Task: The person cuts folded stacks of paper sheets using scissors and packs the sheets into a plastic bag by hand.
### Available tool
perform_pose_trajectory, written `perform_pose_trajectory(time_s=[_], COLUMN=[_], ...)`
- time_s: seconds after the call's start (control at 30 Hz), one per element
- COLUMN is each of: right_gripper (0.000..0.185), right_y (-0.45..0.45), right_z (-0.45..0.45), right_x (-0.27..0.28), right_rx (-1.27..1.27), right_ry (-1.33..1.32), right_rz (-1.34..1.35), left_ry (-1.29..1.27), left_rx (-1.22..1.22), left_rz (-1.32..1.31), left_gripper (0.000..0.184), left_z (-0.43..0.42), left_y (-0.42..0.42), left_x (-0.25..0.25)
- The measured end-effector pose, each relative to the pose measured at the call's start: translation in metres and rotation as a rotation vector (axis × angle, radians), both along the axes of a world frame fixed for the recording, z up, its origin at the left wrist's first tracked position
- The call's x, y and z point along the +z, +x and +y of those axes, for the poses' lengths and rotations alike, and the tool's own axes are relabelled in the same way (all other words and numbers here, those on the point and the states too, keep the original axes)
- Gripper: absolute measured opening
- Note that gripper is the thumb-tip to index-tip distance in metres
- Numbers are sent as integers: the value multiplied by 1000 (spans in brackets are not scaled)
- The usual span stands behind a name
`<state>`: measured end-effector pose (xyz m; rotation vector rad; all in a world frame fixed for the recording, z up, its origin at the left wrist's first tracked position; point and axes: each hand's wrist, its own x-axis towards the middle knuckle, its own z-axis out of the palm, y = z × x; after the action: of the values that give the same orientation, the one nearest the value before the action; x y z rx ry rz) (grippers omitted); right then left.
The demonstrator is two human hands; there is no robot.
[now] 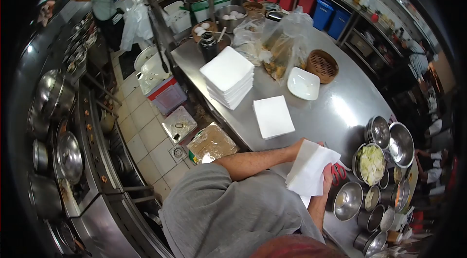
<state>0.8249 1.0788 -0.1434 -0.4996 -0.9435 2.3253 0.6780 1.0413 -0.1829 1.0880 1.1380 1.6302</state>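
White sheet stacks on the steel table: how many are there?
2: tall stack beside the black bottle, lower stack near the left hand. The held sheets may hide others.

No legible text or labels anywhere

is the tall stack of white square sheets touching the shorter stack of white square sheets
Apart. The head view shows bare silver metal tabletop between the tall stack and the shorter stack.
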Motion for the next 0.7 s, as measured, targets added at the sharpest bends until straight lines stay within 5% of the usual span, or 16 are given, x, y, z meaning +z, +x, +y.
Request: perform_pose_trajectory(time_s=[0.03, 0.1, 0.23, 0.3, 0.37, 0.47, 0.57, 0.7], right_gripper=[49, 47, 35, 34, 34, 35, 38, 40], right_y=[2, 9, 13, 13, 8, 0, -6, -6], right_z=[4, 20, 35, 33, 33, 31, 26, 16], right_x=[-3, -23, -56, -55, -52, -47, -41, -33], right_rx=[-29, 67, -190, -244, -293, -378, -270, -77], right_ry=[0, -80, 200, 194, 193, 146, 147, 191], right_rz=[1, -6, -529, -483, -430, -316, -304, -212], left_ry=[0, -466, -371, -215, -207, -355, -340, -347], left_rx=[-29, -20, -53, -152, -242, -24, 87, 347], left_rz=[1, -556, -867, -904, -943, -197, 40, 448], left_gripper=[30, 40, 56, 70, 61, 43, 42, 32], left_z=[5, 9, 7, 2, -13, -27, -34, -87], left_y=[3, 3, -11, -16, -15, -14, -38, -127], left_x=[-11, -10, -7, -6, 16, 11, 7, 84])
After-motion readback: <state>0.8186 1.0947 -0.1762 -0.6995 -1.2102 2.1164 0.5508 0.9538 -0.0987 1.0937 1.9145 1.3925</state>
